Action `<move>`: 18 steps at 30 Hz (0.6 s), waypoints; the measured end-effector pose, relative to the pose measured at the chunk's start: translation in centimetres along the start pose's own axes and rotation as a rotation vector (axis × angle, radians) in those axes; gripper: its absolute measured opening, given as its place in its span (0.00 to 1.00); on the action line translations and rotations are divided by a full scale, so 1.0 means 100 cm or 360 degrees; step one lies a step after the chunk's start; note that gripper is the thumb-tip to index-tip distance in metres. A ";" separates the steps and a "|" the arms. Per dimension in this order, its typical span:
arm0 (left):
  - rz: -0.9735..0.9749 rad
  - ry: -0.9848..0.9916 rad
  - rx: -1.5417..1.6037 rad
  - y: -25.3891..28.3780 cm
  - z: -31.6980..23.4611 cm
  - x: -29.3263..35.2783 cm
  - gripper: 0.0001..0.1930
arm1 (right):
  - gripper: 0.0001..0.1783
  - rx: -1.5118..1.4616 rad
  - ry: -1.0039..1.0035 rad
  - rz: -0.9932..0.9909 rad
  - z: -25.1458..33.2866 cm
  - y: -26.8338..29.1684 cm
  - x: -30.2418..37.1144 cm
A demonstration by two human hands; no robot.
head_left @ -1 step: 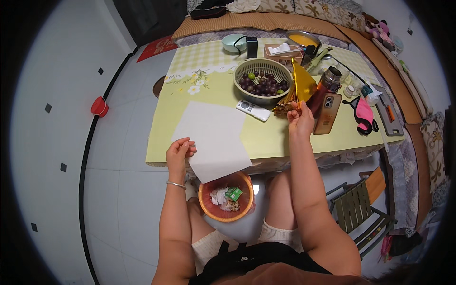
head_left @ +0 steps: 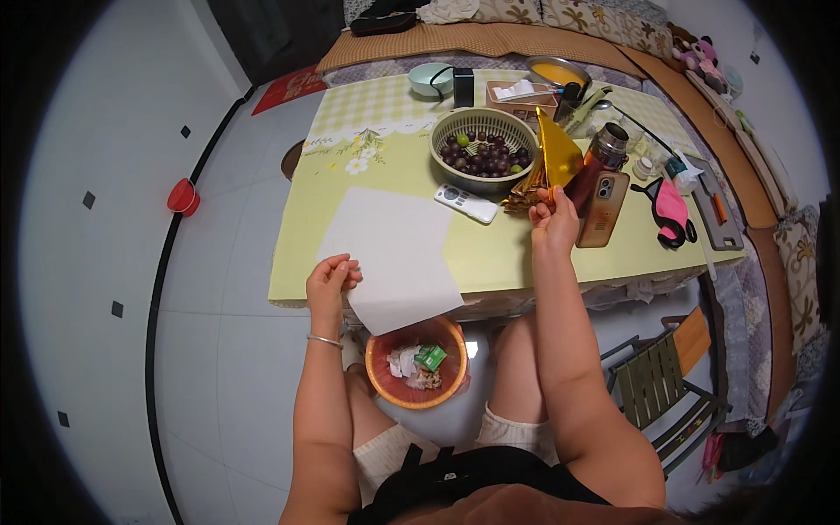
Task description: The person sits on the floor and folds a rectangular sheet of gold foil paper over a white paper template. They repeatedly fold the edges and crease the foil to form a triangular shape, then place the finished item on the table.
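My right hand (head_left: 555, 223) pinches the lower corner of a shiny gold foil sheet (head_left: 560, 157), which stands up beside a crinkled gold-brown foil piece (head_left: 525, 194). My left hand (head_left: 334, 278) is at the left edge of a large white paper sheet (head_left: 394, 245), its fingers loosely curled, with nothing visible in them. The paper lies on the table, and its near end hangs over the front edge. Close to my right hand, a brown phone (head_left: 604, 208) leans against a dark red thermos (head_left: 598, 162). A white remote control (head_left: 466, 203) lies left of the foil.
A colander of grapes (head_left: 435, 156) stands behind the remote on the yellow-green tablecloth (head_left: 302, 219). To the right are a pink-and-black strap item (head_left: 672, 214) and a grey board (head_left: 724, 232). An orange-rimmed waste bin (head_left: 371, 367) stands below the paper. A folding chair (head_left: 656, 394) is at right.
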State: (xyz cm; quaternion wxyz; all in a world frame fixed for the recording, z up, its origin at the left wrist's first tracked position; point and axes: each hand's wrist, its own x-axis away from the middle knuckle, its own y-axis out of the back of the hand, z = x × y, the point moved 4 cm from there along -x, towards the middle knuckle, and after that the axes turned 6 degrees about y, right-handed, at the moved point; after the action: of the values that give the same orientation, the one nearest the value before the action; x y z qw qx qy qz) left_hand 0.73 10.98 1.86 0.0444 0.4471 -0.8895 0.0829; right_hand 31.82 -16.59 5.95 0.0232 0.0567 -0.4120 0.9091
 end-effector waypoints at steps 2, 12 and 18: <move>0.0007 -0.0020 -0.0010 0.000 0.001 0.000 0.11 | 0.08 0.0011 0.0001 -0.0018 0.000 -0.001 0.001; 0.0057 -0.0089 -0.0053 -0.001 0.000 0.004 0.11 | 0.08 -0.0015 -0.0037 -0.0054 -0.006 -0.008 -0.011; 0.0121 -0.1001 -0.1298 -0.019 -0.014 0.033 0.26 | 0.11 -0.0070 -0.0039 -0.0125 -0.006 0.004 -0.016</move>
State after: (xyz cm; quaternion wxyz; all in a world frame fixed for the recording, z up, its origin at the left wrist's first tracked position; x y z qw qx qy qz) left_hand 0.31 7.51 3.92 -0.0575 0.3640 -0.8355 -0.4077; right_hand 33.35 -16.35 5.09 0.0550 0.0835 -0.4297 0.8974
